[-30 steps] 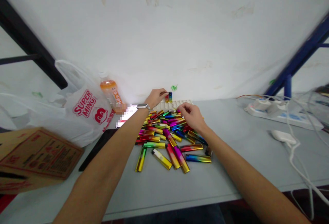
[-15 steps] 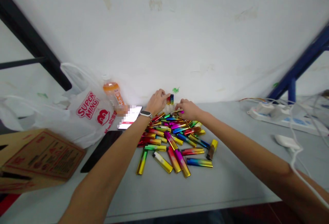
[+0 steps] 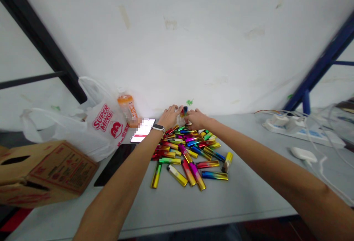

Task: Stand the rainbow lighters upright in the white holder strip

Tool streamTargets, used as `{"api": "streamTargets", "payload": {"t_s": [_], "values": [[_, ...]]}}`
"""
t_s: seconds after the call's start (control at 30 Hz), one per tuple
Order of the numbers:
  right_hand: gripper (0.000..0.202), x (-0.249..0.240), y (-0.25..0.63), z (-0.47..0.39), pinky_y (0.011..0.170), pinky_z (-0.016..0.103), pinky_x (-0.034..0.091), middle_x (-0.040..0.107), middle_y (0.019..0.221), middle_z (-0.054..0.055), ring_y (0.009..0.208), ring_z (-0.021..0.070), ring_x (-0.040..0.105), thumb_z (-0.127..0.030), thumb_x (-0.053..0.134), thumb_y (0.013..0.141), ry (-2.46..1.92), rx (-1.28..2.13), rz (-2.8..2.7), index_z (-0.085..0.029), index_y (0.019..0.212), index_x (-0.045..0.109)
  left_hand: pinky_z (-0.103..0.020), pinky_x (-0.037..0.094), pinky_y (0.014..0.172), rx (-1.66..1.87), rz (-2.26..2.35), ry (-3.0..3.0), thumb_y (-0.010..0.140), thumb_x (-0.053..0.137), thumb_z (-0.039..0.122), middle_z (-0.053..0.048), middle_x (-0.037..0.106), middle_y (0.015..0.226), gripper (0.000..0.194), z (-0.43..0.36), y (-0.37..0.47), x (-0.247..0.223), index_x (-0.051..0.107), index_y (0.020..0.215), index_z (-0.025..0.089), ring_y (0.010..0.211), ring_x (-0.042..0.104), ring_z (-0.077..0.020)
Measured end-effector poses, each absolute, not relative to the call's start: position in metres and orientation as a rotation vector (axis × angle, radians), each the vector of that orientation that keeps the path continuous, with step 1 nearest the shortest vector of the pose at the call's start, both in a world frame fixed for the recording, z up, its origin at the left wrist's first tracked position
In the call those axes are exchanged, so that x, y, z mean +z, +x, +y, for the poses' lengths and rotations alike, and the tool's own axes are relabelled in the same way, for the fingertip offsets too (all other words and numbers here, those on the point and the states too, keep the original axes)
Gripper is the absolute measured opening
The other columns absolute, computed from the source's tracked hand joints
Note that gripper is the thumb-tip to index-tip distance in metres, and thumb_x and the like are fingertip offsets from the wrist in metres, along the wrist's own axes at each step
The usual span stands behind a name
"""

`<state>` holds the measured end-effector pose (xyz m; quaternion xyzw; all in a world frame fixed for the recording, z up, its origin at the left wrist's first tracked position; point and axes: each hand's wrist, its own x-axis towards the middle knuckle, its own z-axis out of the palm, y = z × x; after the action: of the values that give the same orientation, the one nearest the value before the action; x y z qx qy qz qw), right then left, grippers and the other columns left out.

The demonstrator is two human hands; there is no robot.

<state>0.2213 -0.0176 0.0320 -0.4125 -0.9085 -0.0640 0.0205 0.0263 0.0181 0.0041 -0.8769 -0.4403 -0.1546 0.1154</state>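
Observation:
Many shiny lighters in gold blended with red, blue, green and magenta lie in a loose heap on the table. At the far side of the heap, by the wall, is a small clear plastic holder with a blue lighter and a red one upright in it. My left hand, a band on its wrist, grips the holder's left side, thumb near the upright lighters. On the right, my right hand is closed against the holder, fingers curled downward; what they pinch is hidden.
Left of the heap are a lit phone, a dark tablet-like slab, an orange drink bottle, a white plastic bag and a cardboard box. A power strip with cables and a white charger lie right.
My right hand has shifted left from the heap's edge to the holder, closer to my left hand. My left hand stays by the holder. The whole view has tilted slightly.

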Motion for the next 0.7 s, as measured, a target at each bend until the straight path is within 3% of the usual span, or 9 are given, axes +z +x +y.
{"api": "streamTargets", "payload": {"t_s": [0.1, 0.27, 0.33, 0.43, 0.6, 0.7], "values": [[0.018, 0.030, 0.225, -0.017, 0.091, 0.043, 0.039, 0.066, 0.106, 0.014, 0.102, 0.0290, 0.059, -0.024, 0.063, 0.083, -1.156, -0.081, -2.630, -0.016, 0.098, 0.068, -0.045, 0.045, 0.095, -0.648, -1.323, -2.583, 0.081, 0.041, 0.002, -0.016, 0.046, 0.136, 0.068, 0.012, 0.028, 0.008, 0.040, 0.146, 0.019, 0.116, 0.049, -0.0280], [0.021, 0.026, 0.222, -0.041, 0.077, 0.033, 0.049, 0.067, 0.086, 0.003, 0.079, 0.0176, 0.063, -0.039, 0.054, 0.093, -0.922, 0.539, -1.910, -0.020, 0.100, 0.058, -0.044, 0.041, 0.106, -1.277, -1.262, -2.497, 0.085, 0.041, 0.004, -0.013, 0.048, 0.129, 0.048, -0.013, 0.029, 0.015, 0.055, 0.130, 0.017, 0.118, 0.049, -0.0237], [0.027, 0.022, 0.215, -0.060, 0.070, 0.030, 0.052, 0.065, 0.080, -0.001, 0.072, 0.0150, 0.062, -0.049, 0.054, 0.092, -0.813, 0.785, -1.626, -0.022, 0.097, 0.054, -0.042, 0.042, 0.107, -1.493, -1.230, -2.479, 0.088, 0.043, 0.008, -0.010, 0.050, 0.122, 0.038, -0.032, 0.029, 0.014, 0.061, 0.119, 0.020, 0.119, 0.050, -0.0220], [0.035, 0.014, 0.201, -0.087, 0.060, 0.026, 0.055, 0.062, 0.077, -0.005, 0.064, 0.0120, 0.062, -0.056, 0.060, 0.085, -0.699, 1.108, -1.266, -0.026, 0.096, 0.048, -0.036, 0.051, 0.094, -1.709, -1.263, -2.476, 0.091, 0.045, 0.012, -0.008, 0.054, 0.116, 0.026, -0.063, 0.032, 0.007, 0.066, 0.105, 0.020, 0.113, 0.054, -0.0204], [0.039, 0.005, 0.186, -0.116, 0.051, 0.023, 0.051, 0.059, 0.072, -0.008, 0.054, 0.0105, 0.059, -0.060, 0.060, 0.083, -0.640, 1.418, -0.936, -0.029, 0.098, 0.040, -0.035, 0.050, 0.094, -1.730, -1.205, -2.581, 0.091, 0.046, 0.010, -0.005, 0.059, 0.103, 0.023, -0.098, 0.036, -0.006, 0.066, 0.090, 0.019, 0.103, 0.059, -0.0177], [0.040, 0.005, 0.189, -0.122, 0.043, 0.020, 0.043, 0.052, 0.064, -0.010, 0.047, 0.0095, 0.050, -0.062, 0.057, 0.083, -0.675, 1.478, -0.930, -0.030, 0.099, 0.040, -0.035, 0.050, 0.092, -1.646, -1.183, -2.683, 0.092, 0.046, 0.010, -0.005, 0.059, 0.101, 0.023, -0.104, 0.036, -0.006, 0.067, 0.088, 0.020, 0.100, 0.060, -0.0176]]}}
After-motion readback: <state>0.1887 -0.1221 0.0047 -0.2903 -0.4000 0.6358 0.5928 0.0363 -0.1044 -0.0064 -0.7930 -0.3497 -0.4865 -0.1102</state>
